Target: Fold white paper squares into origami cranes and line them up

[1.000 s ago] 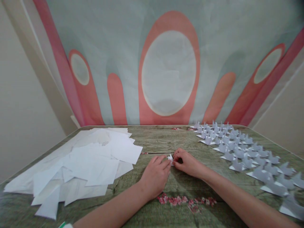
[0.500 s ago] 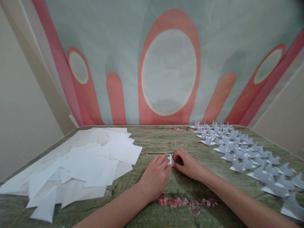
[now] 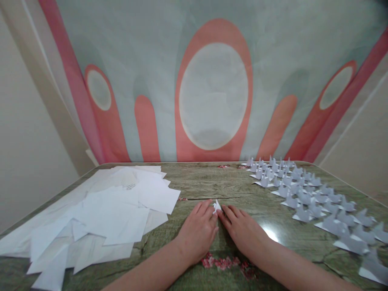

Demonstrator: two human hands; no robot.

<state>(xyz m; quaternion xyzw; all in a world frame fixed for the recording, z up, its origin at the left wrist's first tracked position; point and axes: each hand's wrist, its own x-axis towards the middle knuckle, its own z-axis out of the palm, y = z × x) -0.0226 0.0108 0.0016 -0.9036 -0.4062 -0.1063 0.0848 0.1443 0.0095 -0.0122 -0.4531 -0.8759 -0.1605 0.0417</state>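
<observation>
A small folded white paper piece [image 3: 217, 205] with a pointed tip sits on the table between my hands, its lower part hidden by fingers. My left hand [image 3: 198, 228] lies over its left side, fingers closed on the paper and pointing away from me. From the right, my right hand [image 3: 242, 230] has its fingertips pressed against the same piece, palm down. The thumb of that hand is hidden. Rows of folded paper cranes [image 3: 303, 197] stand to the right, wings and tips pointing up.
A loose heap of white paper sheets [image 3: 118, 216] covers the left of the wood-patterned table [image 3: 200, 182]. Printed pink flowers [image 3: 220, 262] mark the surface near my wrists. Behind the table hangs a backdrop [image 3: 212, 97] with red and white shapes.
My right hand has turned from a curled pinch to a flatter, palm-down pose against the folded paper. My left hand stays on the paper. The view has shifted slightly.
</observation>
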